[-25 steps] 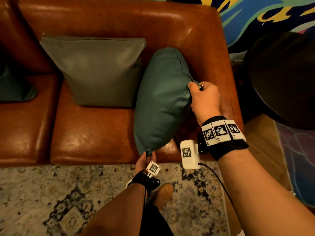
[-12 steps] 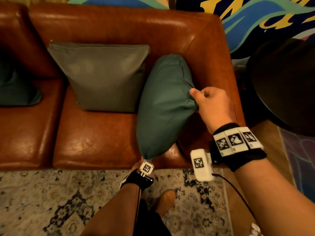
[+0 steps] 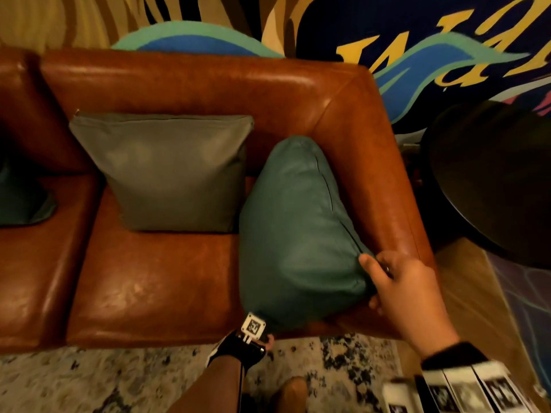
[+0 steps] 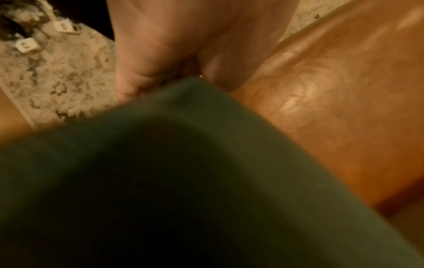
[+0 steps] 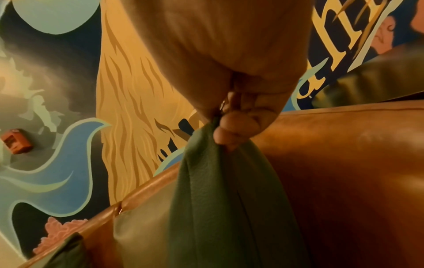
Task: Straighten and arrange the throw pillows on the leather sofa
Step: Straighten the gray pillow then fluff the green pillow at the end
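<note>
A teal pillow [image 3: 298, 234] stands on edge on the brown leather sofa [image 3: 155, 281], leaning toward the right armrest [image 3: 378, 180]. My right hand [image 3: 384, 278] pinches its near right corner; in the right wrist view the fingers [image 5: 236, 127] bunch the teal pillow [image 5: 220, 199] fabric. My left hand [image 3: 265, 339] grips the bottom front corner at the seat's edge, mostly hidden under the pillow; in the left wrist view the left hand [image 4: 156, 68] holds the teal pillow [image 4: 160, 181] corner. A grey-green pillow [image 3: 170, 171] leans upright against the backrest to the left.
Another dark teal pillow [image 3: 21, 201] lies on the left seat, cut off by the frame. A dark round table [image 3: 492, 180] stands right of the armrest. A patterned rug [image 3: 89, 380] covers the floor in front, and a painted mural [image 3: 417, 55] fills the wall behind.
The teal pillow has settled lower and closer to the armrest. My right hand has slid down from its upper edge to the near right corner; my left hand keeps the bottom corner.
</note>
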